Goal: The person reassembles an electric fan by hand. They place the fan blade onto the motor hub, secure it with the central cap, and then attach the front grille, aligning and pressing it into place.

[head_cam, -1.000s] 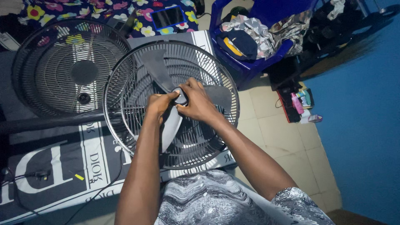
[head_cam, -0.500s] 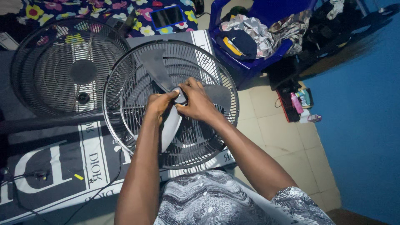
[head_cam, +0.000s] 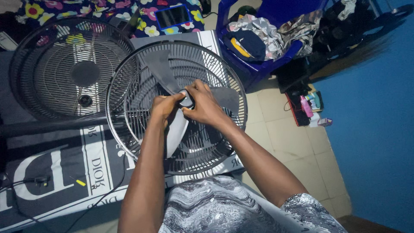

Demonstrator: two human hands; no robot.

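While both hands meet at the fan's middle, one small hub cap (head_cam: 187, 100) is pinched between the fingers of the left hand (head_cam: 165, 108) and right hand (head_cam: 204, 105). Three grey blades (head_cam: 160, 69) are spread around the fingers, inside one wire guard (head_cam: 129, 129); a second guard (head_cam: 64, 69) is seen well left.

- A room in a home, likely a bedroom.
- A patterned grey bedsheet (head_cam: 56, 168) and a flowered cloth (head_cam: 146, 13) cover the sleeping surface.
- A blue plastic chair (head_cam: 258, 64) is heaped with clothes (head_cam: 276, 32).
- Tiled floor (head_cam: 293, 142), blue wall (head_cam: 375, 129), and toiletry bottles (head_cam: 307, 107) by the wall.
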